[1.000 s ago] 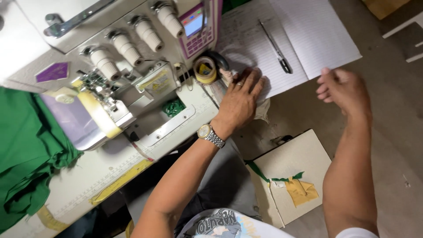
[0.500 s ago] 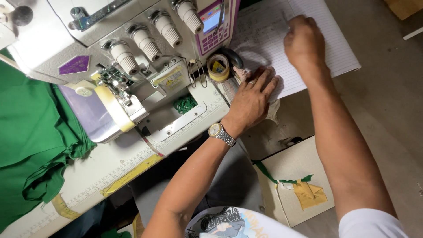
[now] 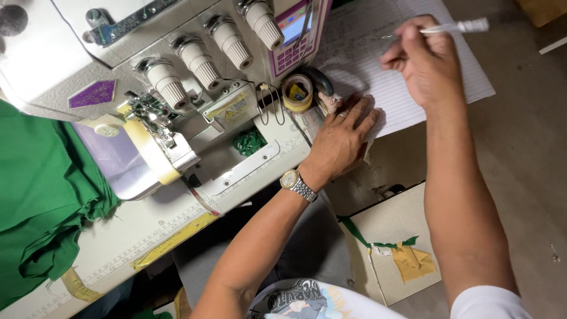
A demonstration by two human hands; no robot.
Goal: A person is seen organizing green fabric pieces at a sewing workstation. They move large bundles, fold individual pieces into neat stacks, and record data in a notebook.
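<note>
While the sheet lies at 1 o'clock of the sewing machine (image 3: 177, 77):
Left hand (image 3: 342, 139): spread flat, fingers pressing the lined paper (image 3: 378, 65) edge; keep it down so the sheet holds steady.
Right hand (image 3: 422, 62): at 12 o'clock, fingers pinched on the pen (image 3: 449, 28); write lightly.
Change: half a second ago this hand lay over the page with no pen showing.
</note>
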